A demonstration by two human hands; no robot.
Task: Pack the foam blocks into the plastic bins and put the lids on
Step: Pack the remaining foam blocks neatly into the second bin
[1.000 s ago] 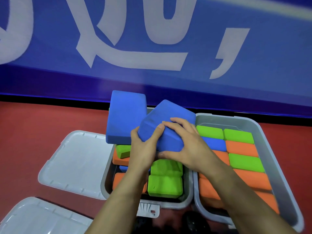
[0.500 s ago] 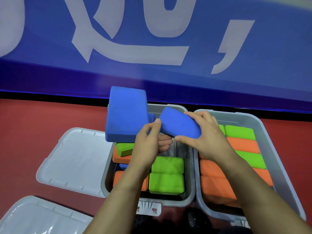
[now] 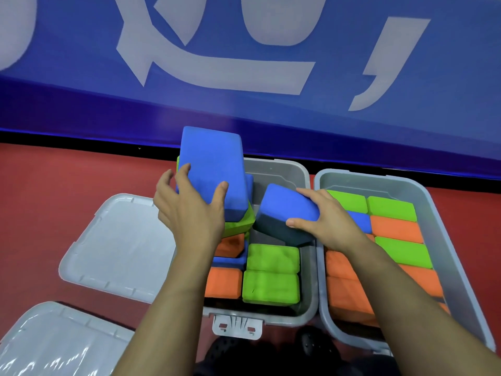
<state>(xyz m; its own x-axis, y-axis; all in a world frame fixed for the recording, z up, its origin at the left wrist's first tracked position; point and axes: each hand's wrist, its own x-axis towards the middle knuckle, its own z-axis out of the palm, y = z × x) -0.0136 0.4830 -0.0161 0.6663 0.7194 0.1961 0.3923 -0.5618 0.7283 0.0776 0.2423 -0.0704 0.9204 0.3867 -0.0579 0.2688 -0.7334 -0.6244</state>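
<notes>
so closest to me both lids (image 3: 116, 245) are off, lying on the red floor left of the bins, nowhere near being used. the left bin (image 3: 309, 294) has green and orange blocks (image 3: 271, 275) flat at the front but there's an open gap at the back. right hand (image 3: 328, 218) is wrapped around a blue block (image 3: 284, 204), angling it into that gap, and tilted like that it could wedge crooked against the wall. left hand (image 3: 187, 213) grips the big blue block (image 3: 214, 169) sitting up on a messy pile at the far left; if that stack stays proud of the rim, I reckon the lid won't close. right bin (image 3: 423, 196) looks packed
</notes>
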